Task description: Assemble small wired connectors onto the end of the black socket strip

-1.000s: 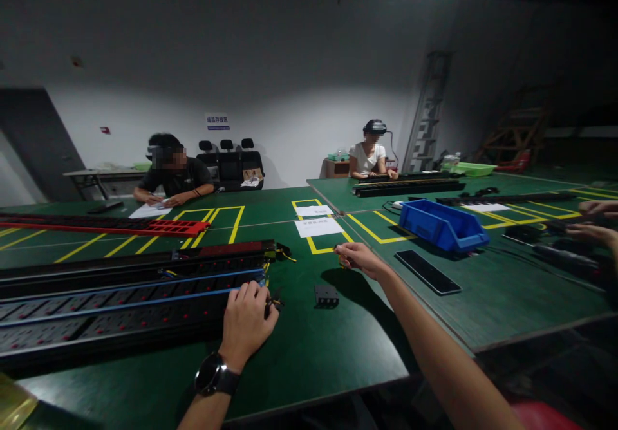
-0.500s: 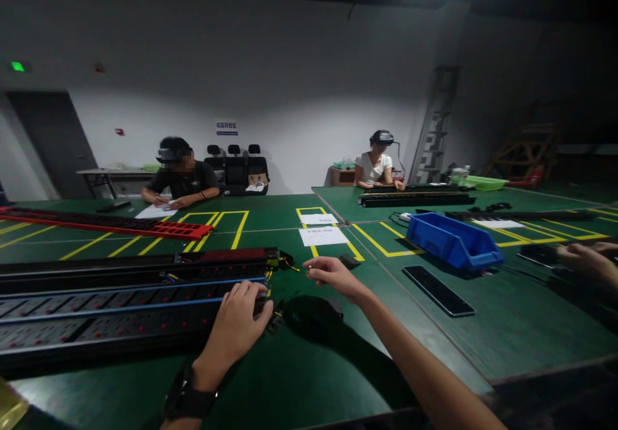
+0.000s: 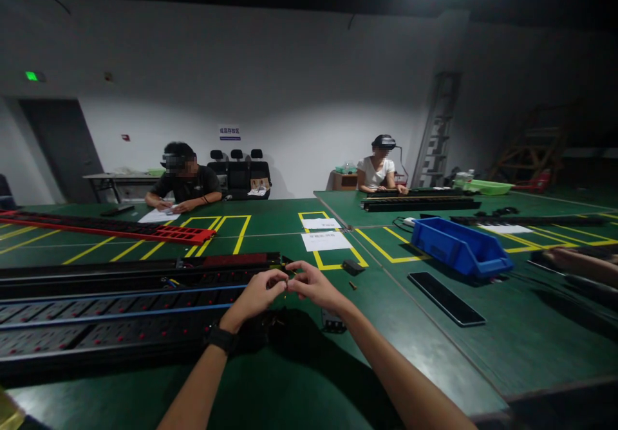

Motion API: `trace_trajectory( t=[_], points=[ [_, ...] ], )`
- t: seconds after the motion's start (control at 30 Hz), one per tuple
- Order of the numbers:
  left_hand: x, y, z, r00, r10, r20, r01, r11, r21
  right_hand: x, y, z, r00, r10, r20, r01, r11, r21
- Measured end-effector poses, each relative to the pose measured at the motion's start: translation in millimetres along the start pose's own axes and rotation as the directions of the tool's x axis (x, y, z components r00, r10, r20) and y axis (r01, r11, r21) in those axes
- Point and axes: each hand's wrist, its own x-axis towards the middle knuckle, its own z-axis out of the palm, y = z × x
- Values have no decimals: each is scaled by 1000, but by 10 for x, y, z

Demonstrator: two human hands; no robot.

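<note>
My left hand [image 3: 258, 296] and my right hand [image 3: 316, 286] meet fingertip to fingertip, both pinched. What they hold between them is too small to make out; a speck of yellow shows just below the fingers. They are at the right end of a long black slotted rail assembly [image 3: 145, 298] with blue strips and red dots. Right of my right hand lies a small brass-coloured piece [image 3: 353, 285], like a screw. A small black block [image 3: 353, 266] sits behind it, and a dark part [image 3: 333, 320] lies under my right wrist.
A black phone-like slab [image 3: 447, 298] and a blue bin [image 3: 458, 246] are to the right. White papers [image 3: 327, 241] lie ahead on the green table [image 3: 376, 346]. A red rail [image 3: 178, 232] is at the left. Two people sit opposite; another person's hand [image 3: 584, 266] shows far right.
My left hand has left the rail's end and moved right, joining my right hand, which came slightly left and down. The brass-coloured piece on the table now shows.
</note>
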Motion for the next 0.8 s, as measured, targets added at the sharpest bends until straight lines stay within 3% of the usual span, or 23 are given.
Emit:
trace_trajectory(
  t=[0.23,0.6,0.7,0.8],
  points=[
    [-43,89,31,998,63,-29,-64,998,-20,-14,8,30,998,-10,-56,13,999,49],
    [-136,-42,-12,999,35,-12,-35,999,-4,-54,52,71,997,45,-64,-40,996,82],
    [-147,-40,-63,998,19,-56,-17,999,32,-37,61,-30,981,75,-176,-67,996,56],
    [-162,-47,-125,993,13,-115,-8,999,43,-19,95,-195,935,100,-340,-77,994,81]
  ],
)
